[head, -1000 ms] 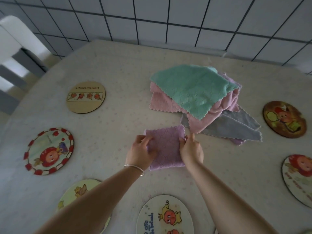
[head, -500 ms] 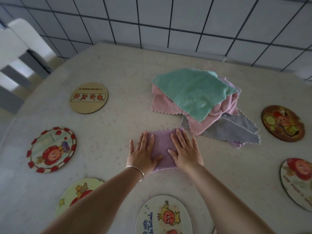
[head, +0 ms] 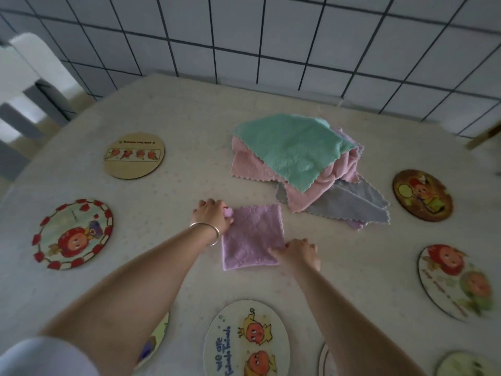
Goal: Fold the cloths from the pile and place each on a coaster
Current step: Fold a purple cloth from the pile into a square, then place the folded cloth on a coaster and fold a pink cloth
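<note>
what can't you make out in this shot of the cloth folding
Head view:
- Lower cloths in the pile: covered by the green cloth, count unclear.
- Left hand fingertips: hidden at the purple cloth corner.
- Bottom-right coaster: cut by the frame edge, blurred.

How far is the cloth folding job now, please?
Early stage. Done: nothing, since every coaster in view, such as the near one, is bare. In hand: the purple cloth lies folded on the table, the left hand gripping its far-left corner, the right hand its near-right corner. Left: placing it, then the pile.
</note>
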